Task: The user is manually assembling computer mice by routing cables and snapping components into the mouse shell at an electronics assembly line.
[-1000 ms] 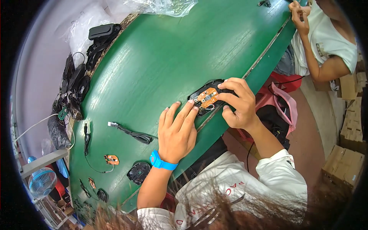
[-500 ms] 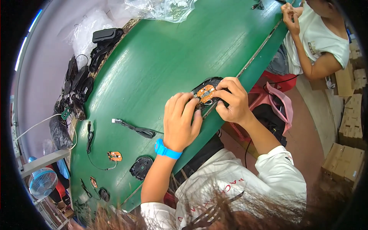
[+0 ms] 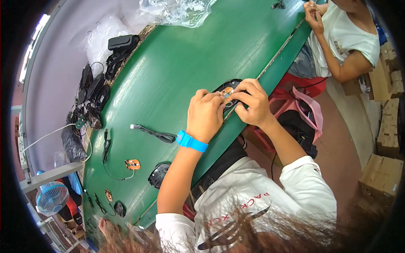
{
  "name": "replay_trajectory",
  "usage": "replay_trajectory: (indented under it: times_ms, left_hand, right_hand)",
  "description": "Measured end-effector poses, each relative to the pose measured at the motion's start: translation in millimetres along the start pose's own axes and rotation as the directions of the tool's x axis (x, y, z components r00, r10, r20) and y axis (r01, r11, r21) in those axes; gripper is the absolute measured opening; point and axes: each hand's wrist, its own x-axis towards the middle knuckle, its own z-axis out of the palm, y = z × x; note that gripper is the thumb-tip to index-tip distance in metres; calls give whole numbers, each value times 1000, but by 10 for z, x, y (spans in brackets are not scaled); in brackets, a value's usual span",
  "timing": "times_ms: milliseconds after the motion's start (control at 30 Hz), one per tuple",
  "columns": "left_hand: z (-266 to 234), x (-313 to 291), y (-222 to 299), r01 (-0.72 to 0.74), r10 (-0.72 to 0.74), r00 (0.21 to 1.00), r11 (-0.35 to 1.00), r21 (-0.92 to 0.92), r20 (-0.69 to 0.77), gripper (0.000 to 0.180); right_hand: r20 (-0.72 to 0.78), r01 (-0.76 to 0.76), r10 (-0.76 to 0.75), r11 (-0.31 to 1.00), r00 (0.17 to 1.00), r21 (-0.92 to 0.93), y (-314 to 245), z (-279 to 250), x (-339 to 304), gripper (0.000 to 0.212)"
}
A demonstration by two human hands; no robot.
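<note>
An orange circuit board lies in a black oval plastic shell near the table's front edge, partly covered by my fingers. On the board's left side the bent fingers of my left hand press in close, their tips partly hidden. My right hand grips from the right, thumb and fingers curled over the board and the shell's rim. A coiled black cable with a pale plug lies beside my left wrist, which wears a blue watch.
Left on the green table are another board with cable, a black shell and small parts. Black casings line the far edge by a plastic bag. A co-worker sits at right; another person's hand shows lower left.
My left hand has come in closer over the board, and its fingers are more bent. The view has shifted slightly. Another person's hand has appeared at the lower left.
</note>
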Motion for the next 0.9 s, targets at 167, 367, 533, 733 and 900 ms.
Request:
replay_trajectory:
  times_ms: [167,367,533,733,900]
  left_hand:
    - [98,-19,56,26,-24,999,998,52,-36,14]
    - [185,-38,22,36,-30,994,998,49,-106,13]
    - [161,31,53,67,-64,996,996,50,-63,14]
    - [189,21,56,54,-52,995,998,24,-83,14]
    - [199,27,71,40,-34,997,996,82,-76,13]
  right_hand:
    - [-33,101,-103,992,994,-71,5,18,12,19]
    - [30,126,-125,991,992,-45,63,-22,-3,21]
    - [38,79,-79,997,996,13,110,-29,-23,20]
    - [123,141,-121,975,985,-170,126,-155,57,27]
    - [220,229,-184,953,958,-200,210,-335,53,33]
